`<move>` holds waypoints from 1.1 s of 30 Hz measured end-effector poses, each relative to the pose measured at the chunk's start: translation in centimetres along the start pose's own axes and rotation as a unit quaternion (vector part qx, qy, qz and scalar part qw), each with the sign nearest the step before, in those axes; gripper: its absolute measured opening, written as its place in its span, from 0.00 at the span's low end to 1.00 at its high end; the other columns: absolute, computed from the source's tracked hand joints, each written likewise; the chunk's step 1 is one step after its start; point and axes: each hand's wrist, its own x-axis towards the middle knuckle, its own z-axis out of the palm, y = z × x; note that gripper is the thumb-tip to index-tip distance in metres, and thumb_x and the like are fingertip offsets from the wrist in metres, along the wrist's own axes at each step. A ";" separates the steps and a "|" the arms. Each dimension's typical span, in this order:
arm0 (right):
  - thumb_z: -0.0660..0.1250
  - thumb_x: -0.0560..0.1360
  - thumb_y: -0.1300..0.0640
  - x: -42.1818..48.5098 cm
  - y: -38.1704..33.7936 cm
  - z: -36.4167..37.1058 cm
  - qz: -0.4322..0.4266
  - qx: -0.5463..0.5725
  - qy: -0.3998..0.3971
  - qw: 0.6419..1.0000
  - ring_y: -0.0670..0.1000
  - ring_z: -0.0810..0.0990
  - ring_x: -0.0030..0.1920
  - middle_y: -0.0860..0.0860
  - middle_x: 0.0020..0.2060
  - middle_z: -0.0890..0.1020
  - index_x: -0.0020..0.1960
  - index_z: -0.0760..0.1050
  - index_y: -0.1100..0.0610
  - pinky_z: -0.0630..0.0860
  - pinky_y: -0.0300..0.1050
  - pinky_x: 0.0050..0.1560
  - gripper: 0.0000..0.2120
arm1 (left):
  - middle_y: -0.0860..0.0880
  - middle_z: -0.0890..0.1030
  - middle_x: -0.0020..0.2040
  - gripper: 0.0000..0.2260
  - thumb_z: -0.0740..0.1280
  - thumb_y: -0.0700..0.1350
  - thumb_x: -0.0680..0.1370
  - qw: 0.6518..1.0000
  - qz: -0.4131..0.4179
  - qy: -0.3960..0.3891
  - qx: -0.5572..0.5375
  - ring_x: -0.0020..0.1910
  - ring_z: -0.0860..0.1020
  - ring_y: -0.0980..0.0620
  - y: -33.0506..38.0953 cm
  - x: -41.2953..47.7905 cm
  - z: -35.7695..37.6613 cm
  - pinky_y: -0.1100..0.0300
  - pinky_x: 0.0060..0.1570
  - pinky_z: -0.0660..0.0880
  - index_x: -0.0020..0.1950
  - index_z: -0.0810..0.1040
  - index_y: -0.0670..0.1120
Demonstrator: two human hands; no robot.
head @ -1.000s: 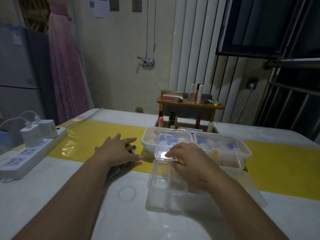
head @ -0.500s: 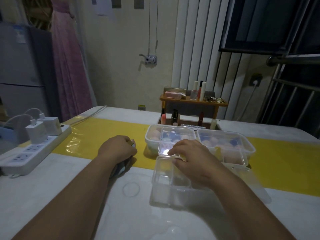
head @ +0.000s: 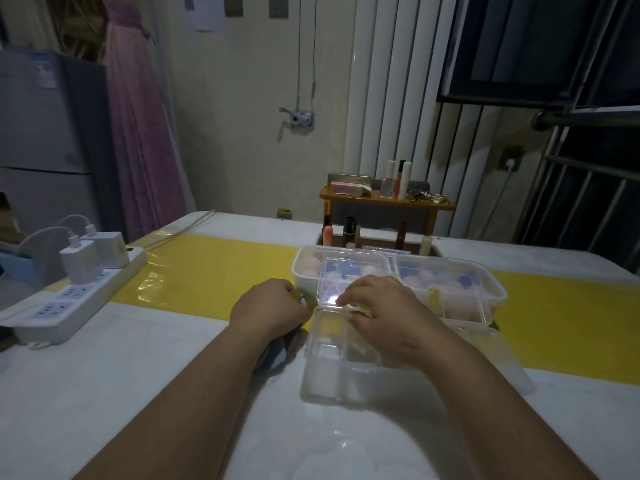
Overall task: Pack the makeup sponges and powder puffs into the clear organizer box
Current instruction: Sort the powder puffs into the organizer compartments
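The clear organizer box point(head: 329, 370) with compartments lies open on the white table in front of me, its lid point(head: 334, 284) tilted up against the container behind. My right hand point(head: 388, 317) rests on the box, finger and thumb pinching its far rim. My left hand point(head: 270, 306) is curled just left of the box around a dark soft puff point(head: 277, 351) that pokes out under the wrist. Behind stand two clear containers, left point(head: 298, 271) and right point(head: 498, 289), holding pink and blue sponges point(head: 310, 265).
A white power strip point(head: 69, 299) with two chargers lies at the left table edge. A yellow runner point(head: 214, 271) crosses the table. At the back stands a wooden rack point(head: 384, 202) with lipsticks and bottles.
My left hand has gone from flat on the dark puff to curled around it and has shifted toward the box. The right hand stays on the box rim.
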 end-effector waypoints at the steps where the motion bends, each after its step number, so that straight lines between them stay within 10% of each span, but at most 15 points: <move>1: 0.61 0.81 0.49 0.0 0.0 0.0 -0.002 0.000 0.000 1.000 0.47 0.67 0.67 0.41 0.67 0.73 0.66 0.76 0.43 0.66 0.51 0.69 0.15 | 0.53 0.81 0.52 0.20 0.67 0.58 0.71 1.000 0.007 -0.002 0.011 0.48 0.78 0.49 0.0 -0.2 -0.1 0.57 0.44 0.75 0.61 0.77 0.55; 9: 0.61 0.81 0.51 -0.2 0.1 -0.4 -0.009 0.009 -0.006 1.000 0.48 0.69 0.67 0.42 0.66 0.75 0.66 0.76 0.44 0.67 0.51 0.69 0.15 | 0.50 0.77 0.57 0.37 0.66 0.72 0.63 0.997 0.036 -0.072 0.011 0.52 0.78 0.46 -0.4 -0.6 -1.7 0.50 0.53 0.77 0.67 0.64 0.57; 22: 0.62 0.81 0.53 -0.3 0.1 -0.5 -0.004 0.037 0.005 0.999 0.47 0.72 0.64 0.43 0.64 0.77 0.66 0.77 0.45 0.70 0.50 0.67 0.15 | 0.48 0.82 0.32 0.07 0.72 0.51 0.64 0.983 0.006 0.046 -0.180 0.36 0.82 0.45 -0.2 -0.6 -2.4 0.47 0.39 0.82 0.35 0.78 0.50; 33: 0.63 0.81 0.51 -0.6 0.3 -0.7 0.013 0.121 0.060 0.991 0.42 0.73 0.61 0.42 0.63 0.76 0.65 0.76 0.43 0.73 0.44 0.63 0.13 | 0.58 0.82 0.37 0.03 0.73 0.47 0.74 0.951 0.109 0.162 -0.239 0.40 0.78 0.57 0.4 -1.3 -3.3 0.61 0.38 0.69 0.40 0.86 0.51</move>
